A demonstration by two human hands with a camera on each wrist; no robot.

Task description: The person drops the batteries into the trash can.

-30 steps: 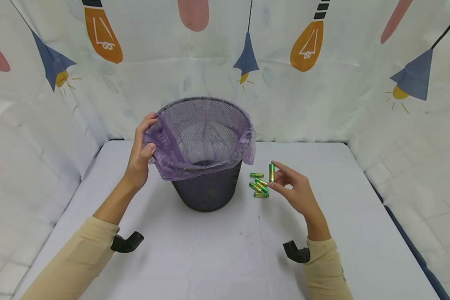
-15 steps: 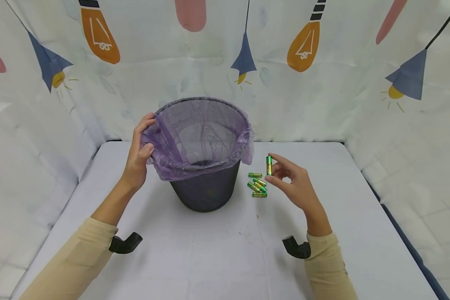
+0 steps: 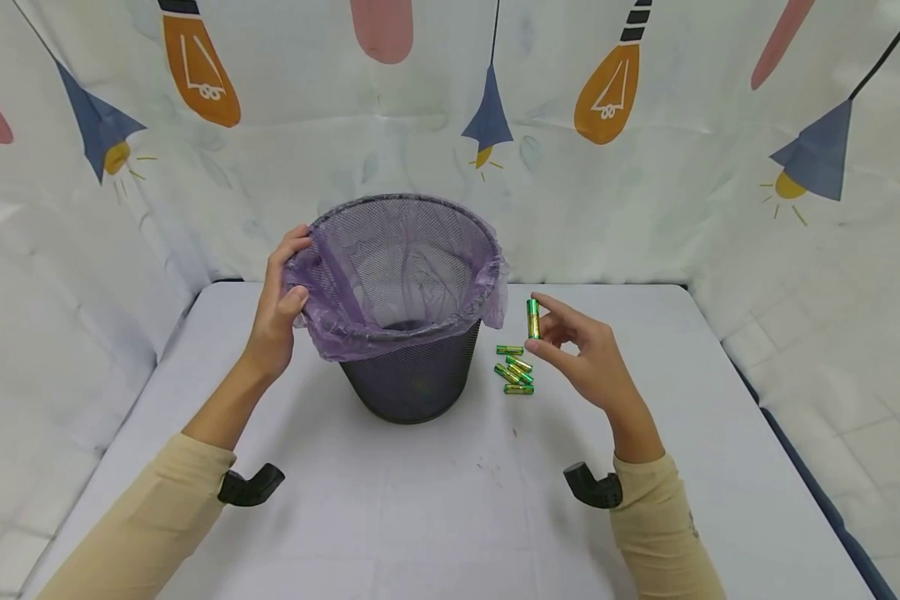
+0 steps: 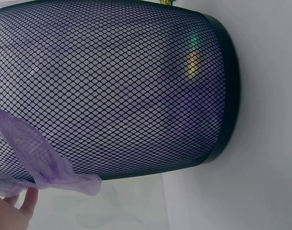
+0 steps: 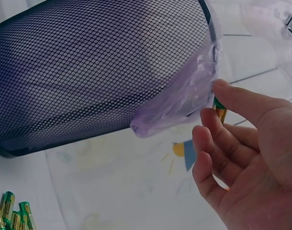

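Note:
A black mesh wastebasket [image 3: 412,387] stands on the table, lined with a purple plastic bag [image 3: 356,340] folded over its rim. My left hand [image 3: 273,325] grips the rim and the bag at the left side. To the basket's right, my right hand [image 3: 591,358] pinches a green and gold battery [image 3: 533,320], held upright between thumb and fingertips above the table. Several matching batteries [image 3: 518,389] lie in a loose group below it. Through the mesh in the left wrist view, a green and yellow shape [image 4: 193,60] shows near the basket's bottom.
The table [image 3: 435,517] has a white cover with a few small specks on it. White curtains with printed lamps [image 3: 487,108] enclose the back and sides. A black curved piece [image 3: 251,486] is fixed at each sleeve cuff.
My right hand has lifted the battery higher and moved it slightly left, nearer the basket. The left hand keeps its grip on the rim, and the batteries on the table stay put.

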